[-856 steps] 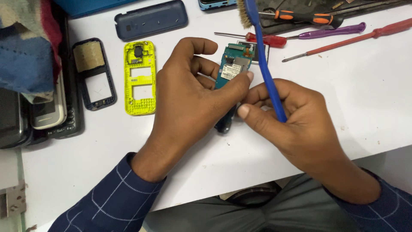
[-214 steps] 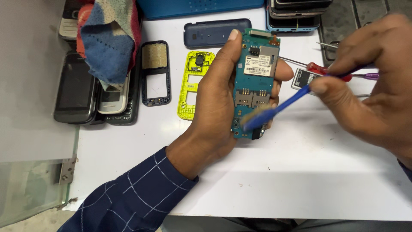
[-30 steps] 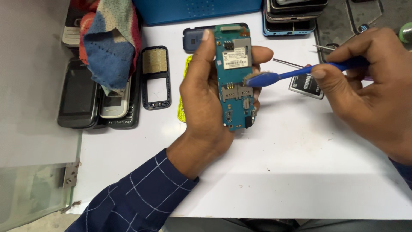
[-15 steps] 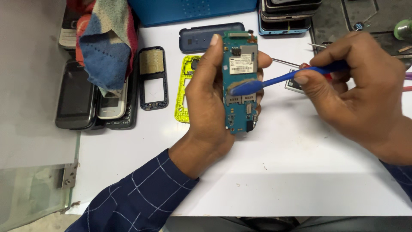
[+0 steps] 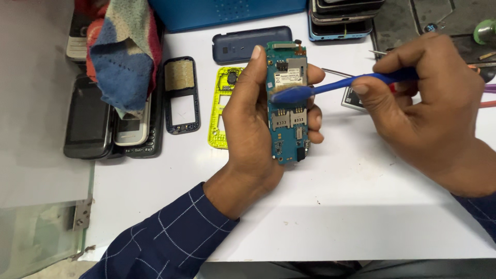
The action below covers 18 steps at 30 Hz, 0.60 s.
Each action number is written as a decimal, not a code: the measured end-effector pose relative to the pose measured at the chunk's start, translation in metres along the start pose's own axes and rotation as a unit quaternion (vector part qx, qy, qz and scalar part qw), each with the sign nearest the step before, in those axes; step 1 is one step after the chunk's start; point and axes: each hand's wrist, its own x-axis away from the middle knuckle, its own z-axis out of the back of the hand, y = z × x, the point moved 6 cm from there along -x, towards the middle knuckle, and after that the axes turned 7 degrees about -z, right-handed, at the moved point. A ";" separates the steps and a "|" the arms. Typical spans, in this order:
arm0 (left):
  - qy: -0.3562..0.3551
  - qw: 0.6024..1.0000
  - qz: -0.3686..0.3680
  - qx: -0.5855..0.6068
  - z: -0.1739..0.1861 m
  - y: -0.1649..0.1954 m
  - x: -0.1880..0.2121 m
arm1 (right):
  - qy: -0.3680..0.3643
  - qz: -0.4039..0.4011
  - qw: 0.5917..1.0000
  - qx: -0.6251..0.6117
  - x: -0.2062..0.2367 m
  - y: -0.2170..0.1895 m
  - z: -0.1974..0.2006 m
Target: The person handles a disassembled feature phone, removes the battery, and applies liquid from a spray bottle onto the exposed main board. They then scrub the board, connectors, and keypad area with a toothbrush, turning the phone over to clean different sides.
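My left hand point(image 5: 253, 129) holds a blue-green phone circuit board point(image 5: 287, 119) upright above the white table, thumb on its left edge, fingertips wrapped round its right edge. My right hand point(image 5: 429, 108) grips the handle of a blue brush point(image 5: 330, 88), whose head lies across the upper part of the board, just under a silver shield. A yellow phone frame point(image 5: 221, 106) lies on the table behind my left hand, partly hidden by it.
A black front frame point(image 5: 181, 95), a dark blue back cover point(image 5: 243, 44) and a blue box point(image 5: 227, 11) lie at the back. Several old phones point(image 5: 98, 119) under a multicoloured cloth point(image 5: 124, 51) sit left. A battery point(image 5: 354, 98) and tools lie right.
The brush head has moved up the board, from near the card slots to just under the silver shield. My left hand keeps the board in about the same place.
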 end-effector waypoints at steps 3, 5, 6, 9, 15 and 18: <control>-0.010 1.000 -0.006 0.000 -0.002 0.000 0.000 | 0.003 0.017 1.000 0.006 -0.001 -0.003 0.001; -0.010 1.000 -0.007 -0.005 -0.002 0.001 0.000 | 0.000 0.023 1.000 0.004 -0.003 -0.004 0.003; -0.007 1.000 -0.015 -0.006 -0.001 0.004 -0.001 | -0.003 0.023 1.000 0.003 -0.005 -0.004 0.004; -0.003 0.999 -0.035 -0.007 0.000 0.011 -0.002 | -0.016 -0.012 1.000 -0.008 -0.007 0.002 0.010; -0.006 0.999 -0.033 -0.008 0.000 0.012 -0.002 | -0.013 -0.036 0.999 -0.033 -0.004 0.007 0.009; 0.001 1.000 -0.004 -0.021 -0.001 0.005 -0.001 | -0.006 0.028 1.000 0.004 -0.002 0.001 0.006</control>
